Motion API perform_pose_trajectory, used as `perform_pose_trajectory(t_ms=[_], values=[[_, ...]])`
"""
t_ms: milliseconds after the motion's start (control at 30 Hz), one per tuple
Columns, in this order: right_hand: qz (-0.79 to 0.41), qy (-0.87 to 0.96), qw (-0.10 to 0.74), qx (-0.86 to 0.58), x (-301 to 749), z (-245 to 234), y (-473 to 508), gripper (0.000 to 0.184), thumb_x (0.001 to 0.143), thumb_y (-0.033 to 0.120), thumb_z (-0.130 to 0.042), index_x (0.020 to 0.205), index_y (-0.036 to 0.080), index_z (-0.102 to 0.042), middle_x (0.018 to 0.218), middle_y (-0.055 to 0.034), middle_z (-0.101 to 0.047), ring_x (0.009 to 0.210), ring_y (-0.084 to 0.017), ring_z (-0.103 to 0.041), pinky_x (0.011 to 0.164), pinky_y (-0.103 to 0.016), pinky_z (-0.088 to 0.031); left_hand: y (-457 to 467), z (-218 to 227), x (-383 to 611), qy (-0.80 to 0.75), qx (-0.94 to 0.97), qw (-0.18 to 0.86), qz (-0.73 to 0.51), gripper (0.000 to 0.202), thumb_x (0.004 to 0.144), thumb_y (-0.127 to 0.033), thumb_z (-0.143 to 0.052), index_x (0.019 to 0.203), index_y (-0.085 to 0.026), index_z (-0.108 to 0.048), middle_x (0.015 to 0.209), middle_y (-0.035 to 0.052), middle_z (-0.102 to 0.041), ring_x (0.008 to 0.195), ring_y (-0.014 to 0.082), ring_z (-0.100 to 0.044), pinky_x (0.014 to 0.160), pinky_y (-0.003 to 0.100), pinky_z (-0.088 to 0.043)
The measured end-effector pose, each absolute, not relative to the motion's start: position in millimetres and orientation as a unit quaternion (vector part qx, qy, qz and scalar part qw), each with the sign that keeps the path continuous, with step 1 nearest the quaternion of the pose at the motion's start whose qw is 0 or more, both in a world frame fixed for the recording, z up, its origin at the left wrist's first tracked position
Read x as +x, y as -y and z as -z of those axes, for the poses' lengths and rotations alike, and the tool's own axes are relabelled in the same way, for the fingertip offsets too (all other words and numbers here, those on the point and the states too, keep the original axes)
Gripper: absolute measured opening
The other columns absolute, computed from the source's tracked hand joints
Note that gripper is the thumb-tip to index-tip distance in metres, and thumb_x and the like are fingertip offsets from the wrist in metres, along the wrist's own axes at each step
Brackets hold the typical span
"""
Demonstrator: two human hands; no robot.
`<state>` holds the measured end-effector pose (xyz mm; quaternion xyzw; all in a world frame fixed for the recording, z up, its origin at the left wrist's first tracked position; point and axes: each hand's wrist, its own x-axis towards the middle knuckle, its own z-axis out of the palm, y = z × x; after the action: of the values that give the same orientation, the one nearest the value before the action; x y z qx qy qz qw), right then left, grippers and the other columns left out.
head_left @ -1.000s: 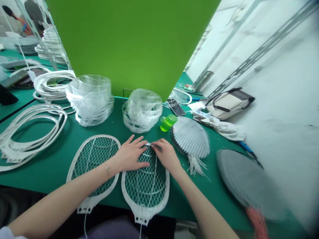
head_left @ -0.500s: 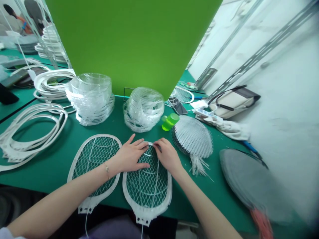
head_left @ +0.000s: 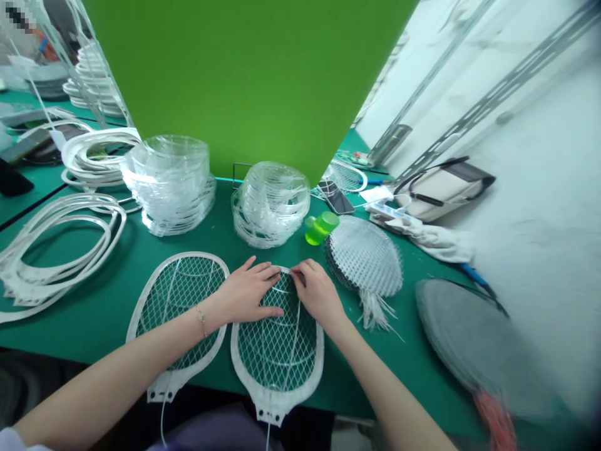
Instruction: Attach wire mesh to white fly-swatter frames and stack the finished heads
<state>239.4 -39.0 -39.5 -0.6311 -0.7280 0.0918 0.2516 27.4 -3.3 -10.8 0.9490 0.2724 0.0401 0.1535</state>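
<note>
A white oval swatter head (head_left: pixel 270 401) with diamond mesh lies flat in front of me, its tabbed neck and a thin wire toward my body. My left hand (head_left: pixel 246 293) rests on its upper left part, fingers stretched out and thumb over the mesh. At the top rim, my right hand (head_left: pixel 315 291) pinches the frame between thumb and fingers. What exactly lies beneath those fingertips is hidden. Just to the left is a second meshed swatter head (head_left: pixel 162 381), partly covered by my left wrist and forearm.
Clear plastic rings stand in two stacks, left (head_left: pixel 171 181) and right (head_left: pixel 272 203), before a green panel (head_left: pixel 253 81). White frames (head_left: pixel 106 266) lie left. To the right are a green bottle (head_left: pixel 322 228), metal mesh sheets (head_left: pixel 366 254), a grey mesh stack (head_left: pixel 469 338), a phone (head_left: pixel 336 197) and a bag (head_left: pixel 446 188).
Both hands keep nearly the same place on the swatter head, with only a very slight shift of the right hand. The view has tilted a little.
</note>
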Motion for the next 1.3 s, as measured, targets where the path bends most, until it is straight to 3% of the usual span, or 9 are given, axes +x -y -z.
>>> perform_pose_trajectory(t_ms=[300,567,667,800,900,967,1133,1300], values=[[-0.127,0.736,0.255,-0.614,244.3,35.1,32.4,0.017,0.092,0.015,-0.053,0.076,0.02,-0.059,0.088,-0.0057,-0.061,0.087,-0.021,-0.06,0.078,-0.034,-0.049,0.2,6.1,31.5,-0.268,0.95,0.153,-0.05,0.071,0.093,-0.069,-0.048,0.138,-0.015,-0.058,0.149,0.0113,-0.053,0.137,0.0319,-0.047,0.12,0.049,-0.024],[-0.177,0.736,0.236,-0.609,251.7,29.0,12.9,0.019,0.079,0.008,-0.066,0.065,0.02,-0.062,0.075,0.0002,-0.064,0.072,-0.015,-0.062,0.071,-0.028,-0.049,-3.0,3.1,41.4,-0.261,0.952,0.142,-0.069,0.064,0.085,-0.069,-0.059,0.118,-0.015,-0.067,0.124,0.0108,-0.066,0.12,0.029,-0.059,0.123,0.047,-0.015],[-0.171,0.731,0.226,-0.621,248.5,27.3,9.3,0.02,0.08,0.007,-0.064,0.065,0.02,-0.064,0.077,-0.0007,-0.065,0.074,-0.015,-0.062,0.074,-0.029,-0.049,-5.7,2.2,45.2,-0.257,0.954,0.135,-0.073,0.07,0.082,-0.075,-0.059,0.113,-0.013,-0.069,0.117,0.0118,-0.068,0.12,0.0303,-0.06,0.124,0.047,-0.011],[-0.142,0.716,0.228,-0.644,237.8,9.0,37.7,0.01,0.085,0.014,-0.063,0.082,0.02,-0.07,0.093,-0.0064,-0.068,0.091,-0.022,-0.064,0.086,-0.036,-0.05,-1.6,-7.5,36.6,-0.253,0.96,0.113,-0.036,0.077,0.091,-0.076,-0.043,0.132,-0.013,-0.06,0.142,0.0138,-0.058,0.145,0.0356,-0.035,0.123,0.053,-0.009],[-0.119,0.712,0.274,-0.635,223.8,-9.5,97.2,0.015,0.091,0.029,-0.062,0.102,0.02,-0.067,0.104,-0.0095,-0.067,0.101,-0.025,-0.062,0.089,-0.039,-0.05,17.5,-22.4,18.4,-0.269,0.955,0.112,-0.053,0.069,0.099,-0.067,-0.036,0.15,-0.02,-0.042,0.161,0.0065,-0.036,0.152,0.031,-0.021,0.122,0.054,-0.011],[-0.141,0.743,0.277,-0.593,213.3,-14.2,143.9,0.014,0.092,0.032,-0.062,0.1,0.021,-0.063,0.099,-0.0076,-0.068,0.095,-0.023,-0.064,0.082,-0.037,-0.052,35.6,-29.9,6.5,-0.266,0.954,0.121,-0.063,0.069,0.099,-0.065,-0.04,0.153,-0.024,-0.036,0.165,0.0033,-0.028,0.152,0.0297,-0.02,0.122,0.053,-0.014],[-0.101,0.787,0.232,-0.563,198.6,5.7,211.2,0.015,0.088,0.027,-0.066,0.1,0.021,-0.061,0.098,-0.0076,-0.069,0.094,-0.026,-0.065,0.084,-0.041,-0.051,64.9,-22.9,-2.9,-0.238,0.956,0.171,-0.004,0.07,0.094,-0.063,-0.051,0.151,-0.024,-0.042,0.159,0.0046,-0.04,0.148,0.0363,-0.029,0.12,0.054,-0.019],[-0.064,0.808,0.217,-0.544,199.3,19.7,211.3,0.006,0.093,0.028,-0.064,0.094,0.023,-0.062,0.095,-0.0052,-0.07,0.093,-0.023,-0.064,0.09,-0.042,-0.049,61.5,-14.6,1.5,-0.254,0.949,0.187,0.011,0.085,0.084,-0.069,-0.06,0.152,-0.022,-0.041,0.151,0.0065,-0.052,0.145,0.0428,-0.032,0.12,0.059,-0.013]])
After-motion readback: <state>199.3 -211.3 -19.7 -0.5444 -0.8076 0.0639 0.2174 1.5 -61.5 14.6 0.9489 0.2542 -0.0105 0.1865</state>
